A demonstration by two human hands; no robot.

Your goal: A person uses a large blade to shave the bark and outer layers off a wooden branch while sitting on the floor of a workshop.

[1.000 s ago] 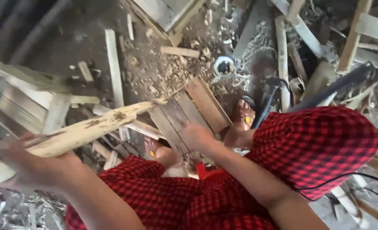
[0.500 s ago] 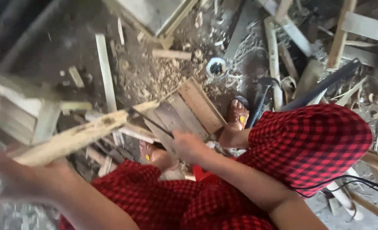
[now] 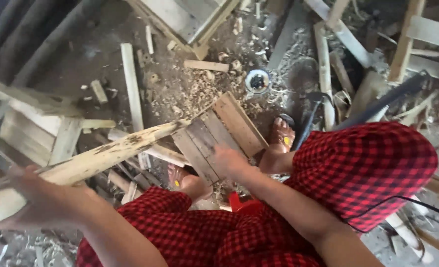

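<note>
Item: long rough wooden plank (image 3: 101,158), pale with dark patches. My left hand (image 3: 36,198) is wrapped tight around its near end, keeping it slanted with the far tip over the small slatted wooden panel (image 3: 219,136), a rest for the tip. My right hand (image 3: 231,160) lies on that panel's near edge, steadying it; whether those fingers grip, I cannot tell. Surroundings: sandalled feet, shavings, offcuts, a small round tin (image 3: 257,80) beyond.

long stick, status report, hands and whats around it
Left hand gripping long stick. Right hand on slatted board. Wood scraps and shavings underfoot.
</note>
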